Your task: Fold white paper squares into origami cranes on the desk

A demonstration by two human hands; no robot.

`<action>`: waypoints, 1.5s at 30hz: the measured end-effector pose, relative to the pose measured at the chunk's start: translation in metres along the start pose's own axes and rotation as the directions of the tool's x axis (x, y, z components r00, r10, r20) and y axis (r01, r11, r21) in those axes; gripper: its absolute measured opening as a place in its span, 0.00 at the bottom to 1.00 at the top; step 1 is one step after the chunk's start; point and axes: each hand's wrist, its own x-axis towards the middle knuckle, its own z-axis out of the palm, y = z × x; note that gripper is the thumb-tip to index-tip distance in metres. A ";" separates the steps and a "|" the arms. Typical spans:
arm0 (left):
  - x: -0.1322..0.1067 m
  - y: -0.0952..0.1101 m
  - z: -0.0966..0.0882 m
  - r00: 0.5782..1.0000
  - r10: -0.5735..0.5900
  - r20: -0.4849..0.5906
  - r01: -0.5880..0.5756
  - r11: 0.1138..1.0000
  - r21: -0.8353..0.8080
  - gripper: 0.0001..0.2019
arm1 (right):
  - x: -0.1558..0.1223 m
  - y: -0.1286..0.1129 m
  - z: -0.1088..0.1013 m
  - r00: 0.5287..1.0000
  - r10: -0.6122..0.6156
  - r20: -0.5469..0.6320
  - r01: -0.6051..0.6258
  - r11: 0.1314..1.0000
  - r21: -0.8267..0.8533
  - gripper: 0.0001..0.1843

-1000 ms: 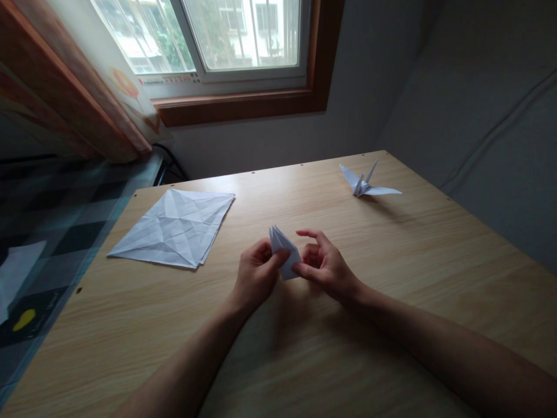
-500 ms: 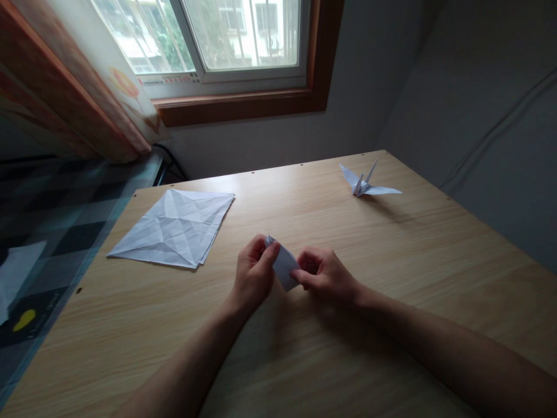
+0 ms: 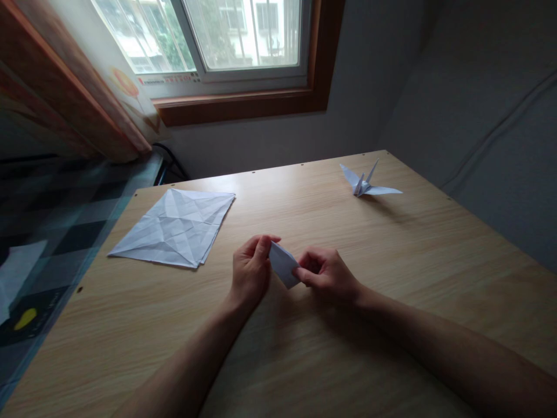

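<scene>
Between my two hands is a small piece of folded white paper (image 3: 284,266), held above the table. My left hand (image 3: 253,266) is closed on its upper left corner, with the thumb on top and the fingertips partly hidden behind. At the paper's right edge, my right hand (image 3: 325,273) pinches it between thumb and curled fingers. A finished white paper crane (image 3: 364,187) stands on the table at the far right, wings spread. Creased square sheets of white paper (image 3: 178,229) lie flat at the left.
The wooden table (image 3: 391,348) stretches under both arms. Along its left side is a surface with a dark checked cloth (image 3: 65,200), where a white sheet (image 3: 20,273) lies. Behind are a window (image 3: 248,35) and an orange curtain (image 3: 73,75).
My left thumb has shifted up and left on the folded paper, baring more of its upper corner. My right hand keeps its pinch almost in the same place.
</scene>
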 end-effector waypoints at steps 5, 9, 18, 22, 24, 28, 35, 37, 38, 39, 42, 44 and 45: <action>-0.006 0.007 0.007 0.992 0.120 0.045 -0.124 0.985 0.120 0.17 | -0.002 0.002 0.001 0.949 -0.061 -0.309 0.043 0.997 -0.066 0.10; -0.010 0.009 0.006 0.945 0.081 0.318 -0.190 0.924 0.331 0.15 | -0.006 0.000 0.003 0.900 -0.266 -0.345 0.177 0.947 -0.270 0.10; -0.009 0.005 0.005 0.919 0.072 0.389 -0.182 0.950 0.252 0.14 | -0.003 0.000 0.003 0.867 -0.469 -0.169 0.407 0.862 -0.302 0.04; -0.009 0.004 0.005 0.928 0.053 0.368 -0.131 0.973 0.189 0.16 | -0.002 0.000 0.002 0.894 -0.421 -0.156 0.393 0.902 -0.178 0.06; -0.008 0.003 0.004 0.938 0.039 0.345 -0.103 0.980 0.170 0.17 | -0.001 0.002 0.002 0.918 -0.364 -0.157 0.355 0.931 -0.082 0.08; -0.008 0.002 0.005 0.951 0.012 0.308 -0.062 0.986 0.153 0.16 | 0.001 0.008 0.002 0.940 -0.265 -0.214 0.270 0.963 -0.008 0.07; -0.009 0.008 0.006 0.922 0.072 0.380 -0.132 0.982 0.134 0.15 | 0.001 0.003 0.001 0.924 -0.309 -0.226 0.313 0.949 -0.016 0.02; -0.009 0.009 0.005 0.917 0.102 0.387 -0.177 0.970 0.165 0.13 | 0.000 0.001 0.000 0.904 -0.365 -0.222 0.361 0.931 -0.061 0.03; -0.010 0.009 0.005 0.917 0.122 0.381 -0.205 0.961 0.186 0.12 | 0.000 0.000 0.000 0.892 -0.391 -0.226 0.381 0.920 -0.090 0.04; -0.010 0.008 0.005 0.916 0.148 0.373 -0.237 0.949 0.206 0.11 | -0.001 -0.001 0.000 0.881 -0.413 -0.231 0.397 0.911 -0.114 0.05; -0.011 0.009 0.004 0.900 0.245 0.361 -0.349 0.901 0.256 0.08 | -0.002 -0.001 -0.001 0.865 -0.440 -0.239 0.415 0.897 -0.150 0.08; -0.012 0.009 0.004 0.882 0.309 0.356 -0.419 0.859 0.294 0.07 | -0.003 -0.001 0.000 0.871 -0.429 -0.241 0.403 0.903 -0.151 0.08; -0.012 0.010 0.004 0.872 0.339 0.352 -0.452 0.834 0.316 0.07 | -0.003 0.000 0.000 0.875 -0.419 -0.242 0.393 0.907 -0.148 0.08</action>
